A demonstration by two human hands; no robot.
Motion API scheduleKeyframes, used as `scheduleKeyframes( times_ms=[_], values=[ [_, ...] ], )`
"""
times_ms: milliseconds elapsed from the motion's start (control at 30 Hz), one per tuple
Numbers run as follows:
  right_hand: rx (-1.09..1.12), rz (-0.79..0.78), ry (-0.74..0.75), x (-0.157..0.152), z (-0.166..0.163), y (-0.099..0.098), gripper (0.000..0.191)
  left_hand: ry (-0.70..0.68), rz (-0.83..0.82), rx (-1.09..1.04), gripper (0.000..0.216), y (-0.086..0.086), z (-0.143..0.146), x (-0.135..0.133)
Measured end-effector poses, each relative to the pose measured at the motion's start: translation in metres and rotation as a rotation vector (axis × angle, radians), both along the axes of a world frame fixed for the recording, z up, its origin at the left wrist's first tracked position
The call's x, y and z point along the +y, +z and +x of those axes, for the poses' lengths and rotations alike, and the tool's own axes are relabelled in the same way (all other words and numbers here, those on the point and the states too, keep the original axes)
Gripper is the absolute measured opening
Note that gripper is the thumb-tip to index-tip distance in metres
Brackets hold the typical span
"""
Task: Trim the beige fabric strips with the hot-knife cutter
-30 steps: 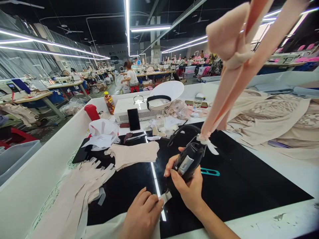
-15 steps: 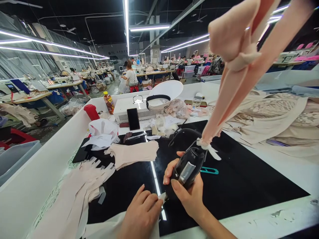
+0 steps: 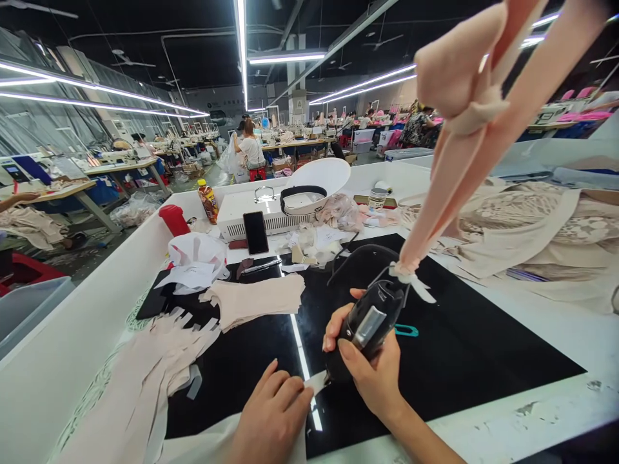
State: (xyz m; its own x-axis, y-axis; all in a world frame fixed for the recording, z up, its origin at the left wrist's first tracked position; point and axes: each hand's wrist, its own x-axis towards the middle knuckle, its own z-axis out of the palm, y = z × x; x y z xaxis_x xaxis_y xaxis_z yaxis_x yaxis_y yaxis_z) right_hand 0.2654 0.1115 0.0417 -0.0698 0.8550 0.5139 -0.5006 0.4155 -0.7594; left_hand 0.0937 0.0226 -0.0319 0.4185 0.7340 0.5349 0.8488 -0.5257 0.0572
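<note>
My right hand (image 3: 374,367) is closed around a black handheld power tool (image 3: 370,325) with a silver plate on its side. Its lower tip meets a narrow pale strip of fabric (image 3: 316,383) on the black board (image 3: 464,348). A knotted pink fabric band (image 3: 435,193) runs from the tool's top up out of view. My left hand (image 3: 278,412) lies flat, fingers stretched out, on pale fabric (image 3: 207,444) at the near edge, its fingertips beside the strip. What lies under the left palm is hidden.
Stacked pale fabric pieces (image 3: 261,299) and a larger pile (image 3: 130,386) lie left. Behind them are a white bag (image 3: 198,251), a phone (image 3: 255,232) and a white machine box (image 3: 242,216). A teal tool (image 3: 406,330) sits right of my hand; cut fabric heaps (image 3: 527,225) lie beyond.
The power tool and my right hand have moved slightly right, away from my left hand. More of the pale strip shows between the left fingertips and the tip. My left hand stays in place.
</note>
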Motion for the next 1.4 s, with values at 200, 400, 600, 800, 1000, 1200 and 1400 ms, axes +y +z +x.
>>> scheduleKeyframes(
  times_ms=[200, 400, 600, 800, 1000, 1200, 1400],
  values=[
    [-0.030, -0.001, 0.003, -0.003, 0.000, -0.002, 0.049, -0.008, -0.002, 0.009, 0.027, 0.004, 0.001, -0.001],
    [-0.029, 0.012, -0.011, -0.002, 0.000, -0.001, 0.049, -0.004, 0.006, 0.008, 0.028, 0.003, 0.002, 0.000],
    [-0.067, -0.005, -0.023, -0.002, 0.001, -0.003, 0.050, 0.033, 0.081, 0.050, 0.031, 0.010, 0.001, -0.003],
    [-0.063, 0.011, -0.047, -0.006, 0.002, 0.000, 0.050, 0.082, 0.006, 0.009, 0.033, 0.009, -0.011, -0.028],
    [-0.145, -0.013, -0.123, -0.014, 0.007, 0.002, 0.052, 0.165, -0.157, -0.051, 0.030, -0.009, -0.023, -0.039],
    [-0.148, -0.034, -0.181, -0.026, 0.012, 0.004, 0.051, 0.090, -0.207, -0.004, 0.063, 0.000, -0.025, -0.023],
    [-0.074, -0.124, -0.233, -0.039, 0.006, 0.006, 0.047, 0.052, -0.212, -0.040, 0.059, 0.006, -0.017, -0.015]
  ],
)
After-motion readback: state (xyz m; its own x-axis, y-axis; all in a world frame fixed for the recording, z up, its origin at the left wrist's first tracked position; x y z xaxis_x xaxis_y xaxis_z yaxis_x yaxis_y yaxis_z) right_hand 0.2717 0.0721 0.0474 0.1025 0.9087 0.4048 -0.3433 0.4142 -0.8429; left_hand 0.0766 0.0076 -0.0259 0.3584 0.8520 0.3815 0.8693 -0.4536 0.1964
